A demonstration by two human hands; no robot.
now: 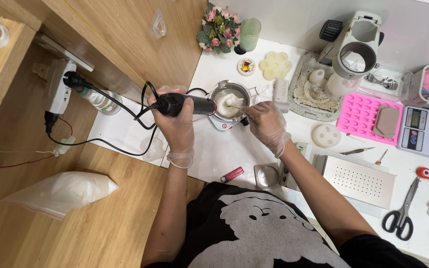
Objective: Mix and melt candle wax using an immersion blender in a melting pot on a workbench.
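Left hand point(177, 124), gloved, clenched around black heat gun point(184, 104) aimed into steel pot point(230, 101). Right hand point(266, 121), gloved, pinching thin stick point(235, 106) in white wax point(228, 104).

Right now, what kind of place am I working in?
Probably a home craft bench for candle or soap making: a pink mould tray, a small scale, and a metal pot of white wax.

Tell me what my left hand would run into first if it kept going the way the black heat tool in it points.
Your left hand aims the black heat tool rightward, so it would probably first meet the small metal pot of white wax, with the right hand just beyond. Depth is hard to judge here.
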